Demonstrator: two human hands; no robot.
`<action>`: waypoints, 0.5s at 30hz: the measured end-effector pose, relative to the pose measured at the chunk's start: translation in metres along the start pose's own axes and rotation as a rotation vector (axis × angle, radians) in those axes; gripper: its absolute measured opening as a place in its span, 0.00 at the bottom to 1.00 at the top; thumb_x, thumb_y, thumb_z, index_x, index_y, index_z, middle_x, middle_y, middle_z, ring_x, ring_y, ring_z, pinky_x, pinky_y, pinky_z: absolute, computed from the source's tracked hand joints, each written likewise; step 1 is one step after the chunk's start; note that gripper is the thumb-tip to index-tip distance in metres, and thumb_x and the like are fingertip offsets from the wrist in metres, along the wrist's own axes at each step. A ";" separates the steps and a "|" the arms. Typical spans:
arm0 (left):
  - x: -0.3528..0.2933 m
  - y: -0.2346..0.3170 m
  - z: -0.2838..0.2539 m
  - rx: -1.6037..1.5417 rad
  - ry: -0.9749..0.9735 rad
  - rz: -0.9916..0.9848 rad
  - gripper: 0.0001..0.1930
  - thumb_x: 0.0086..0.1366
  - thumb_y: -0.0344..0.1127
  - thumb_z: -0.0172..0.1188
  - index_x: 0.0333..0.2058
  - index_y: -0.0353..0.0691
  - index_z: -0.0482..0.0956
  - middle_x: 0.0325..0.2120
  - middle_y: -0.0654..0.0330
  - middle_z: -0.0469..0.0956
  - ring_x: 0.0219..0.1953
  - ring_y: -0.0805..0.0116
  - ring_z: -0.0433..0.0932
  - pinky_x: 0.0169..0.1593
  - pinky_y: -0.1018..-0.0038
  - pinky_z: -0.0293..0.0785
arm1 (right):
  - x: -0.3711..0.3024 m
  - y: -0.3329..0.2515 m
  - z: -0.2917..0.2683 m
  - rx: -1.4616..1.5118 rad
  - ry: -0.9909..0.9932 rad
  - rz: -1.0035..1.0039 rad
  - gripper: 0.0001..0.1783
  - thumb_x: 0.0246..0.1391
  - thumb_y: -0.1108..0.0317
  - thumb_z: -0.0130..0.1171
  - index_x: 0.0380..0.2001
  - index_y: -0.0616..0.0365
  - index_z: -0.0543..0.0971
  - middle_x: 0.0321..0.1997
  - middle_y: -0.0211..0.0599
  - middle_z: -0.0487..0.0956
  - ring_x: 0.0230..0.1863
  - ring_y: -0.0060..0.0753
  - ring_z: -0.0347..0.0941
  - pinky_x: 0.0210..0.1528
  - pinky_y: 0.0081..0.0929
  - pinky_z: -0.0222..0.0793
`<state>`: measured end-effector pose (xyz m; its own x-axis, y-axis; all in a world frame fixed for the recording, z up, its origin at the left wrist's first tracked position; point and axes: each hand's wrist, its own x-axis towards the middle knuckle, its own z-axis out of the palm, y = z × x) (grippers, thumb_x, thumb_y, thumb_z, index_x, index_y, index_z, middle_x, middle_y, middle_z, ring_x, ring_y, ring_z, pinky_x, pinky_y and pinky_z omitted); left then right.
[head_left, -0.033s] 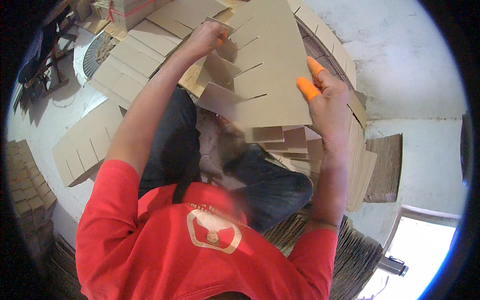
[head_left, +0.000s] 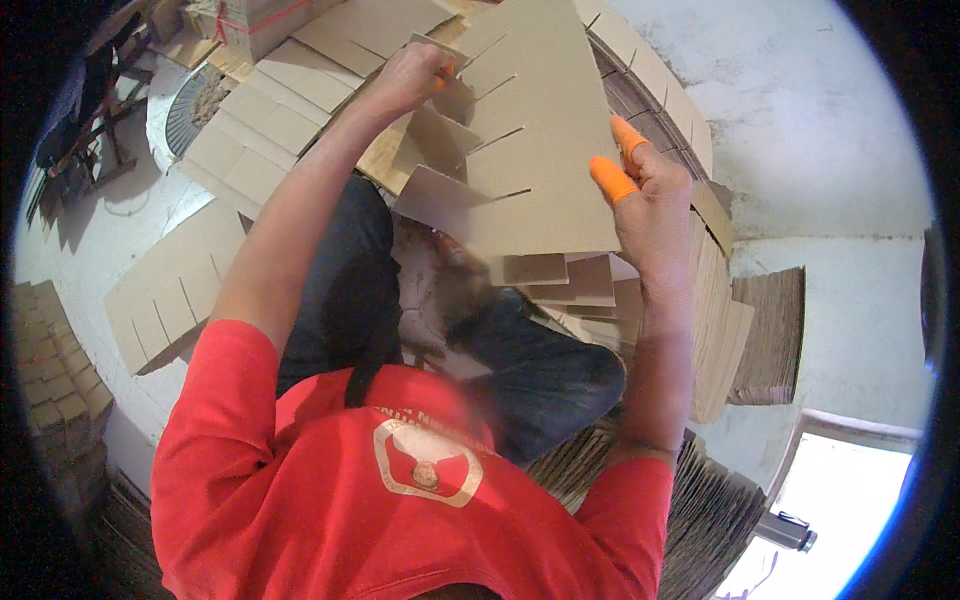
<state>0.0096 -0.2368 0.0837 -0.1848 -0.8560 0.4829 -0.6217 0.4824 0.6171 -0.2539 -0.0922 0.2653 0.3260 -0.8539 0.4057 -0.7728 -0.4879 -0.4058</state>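
I hold a large tan cardboard sheet (head_left: 545, 150) with several slots cut into its left edge, tilted above my lap. My left hand (head_left: 412, 75) pinches its upper left corner. My right hand (head_left: 650, 205), with orange rubber caps on two fingertips, grips its right edge. Smaller cardboard dividers (head_left: 432, 190) are slid crosswise into the slots and stick out to the left and below. More divider pieces (head_left: 570, 280) lie under the sheet on my dark trousers.
Slotted cardboard strips (head_left: 165, 295) lie on the floor at left, with more sheets (head_left: 265, 125) farther up. Tall stacks of cardboard (head_left: 712, 310) and a corrugated pile (head_left: 772, 335) stand at right. Another pile (head_left: 710, 510) is behind me. A round wire object (head_left: 190, 100) is at upper left.
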 end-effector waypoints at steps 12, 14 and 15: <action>0.004 -0.006 -0.003 -0.020 -0.054 -0.004 0.09 0.47 0.24 0.59 0.30 0.34 0.76 0.28 0.49 0.78 0.34 0.50 0.78 0.37 0.61 0.73 | 0.004 0.007 0.052 0.122 -0.156 -0.157 0.23 0.50 0.70 0.61 0.51 0.63 0.75 0.31 0.57 0.77 0.33 0.60 0.75 0.33 0.44 0.69; 0.001 -0.008 -0.002 -0.036 0.016 0.015 0.10 0.49 0.25 0.60 0.33 0.35 0.77 0.28 0.50 0.78 0.33 0.51 0.78 0.38 0.61 0.73 | 0.004 0.004 0.045 0.090 -0.150 -0.139 0.22 0.50 0.72 0.62 0.50 0.64 0.76 0.34 0.57 0.77 0.28 0.47 0.73 0.32 0.36 0.68; 0.004 -0.009 0.001 -0.055 0.047 0.035 0.10 0.50 0.26 0.61 0.34 0.36 0.77 0.28 0.50 0.78 0.33 0.52 0.78 0.38 0.61 0.73 | 0.002 0.006 0.040 0.063 -0.140 -0.121 0.21 0.51 0.73 0.63 0.50 0.64 0.76 0.35 0.57 0.78 0.25 0.41 0.72 0.31 0.33 0.68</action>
<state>0.0138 -0.2448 0.0791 -0.1686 -0.8292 0.5329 -0.5723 0.5225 0.6320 -0.2358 -0.1037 0.2310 0.4908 -0.8029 0.3383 -0.6889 -0.5953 -0.4136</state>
